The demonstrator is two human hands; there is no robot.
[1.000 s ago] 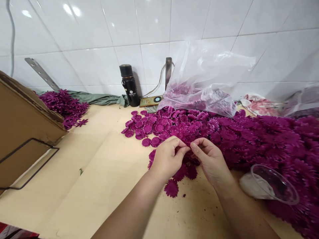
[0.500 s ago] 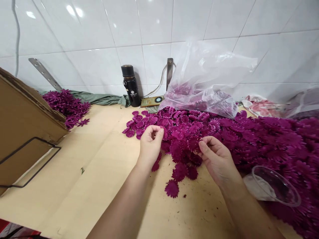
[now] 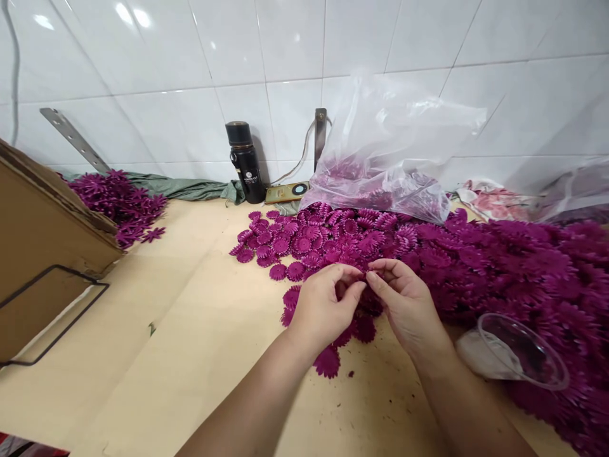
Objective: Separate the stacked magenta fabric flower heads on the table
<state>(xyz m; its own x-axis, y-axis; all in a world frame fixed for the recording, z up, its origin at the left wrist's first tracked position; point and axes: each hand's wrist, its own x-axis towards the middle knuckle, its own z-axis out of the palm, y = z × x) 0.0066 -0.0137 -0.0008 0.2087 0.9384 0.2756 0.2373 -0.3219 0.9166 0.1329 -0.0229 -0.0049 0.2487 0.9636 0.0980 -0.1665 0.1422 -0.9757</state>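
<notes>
My left hand [image 3: 328, 303] and my right hand [image 3: 405, 306] meet fingertip to fingertip over a pile of purple artificial flower pieces [image 3: 304, 244]. The right thumb and forefinger pinch a purple flower piece, of which only a sliver shows between the fingertips. Left thumb and forefinger are also closed in a pinch, but what they hold is too hidden to make out. Beneath the hands, a few scalloped flower pieces lie apart from the pile, including a single flower piece [image 3: 327, 362] nearest me.
A clear plastic bowl [image 3: 547, 377] rests among flowers at right. Behind the pile stands a clear plastic bag [image 3: 380, 165]. A black bottle [image 3: 247, 168] and a gold phone-like device [image 3: 285, 193] sit by the tiled wall. At left are a cardboard box [image 3: 42, 254] and more purple flowers [image 3: 118, 200].
My left hand has moved right and slightly down, from the pile's left part to my right hand. The right hand has shifted a little left, and the fingertips now meet.
</notes>
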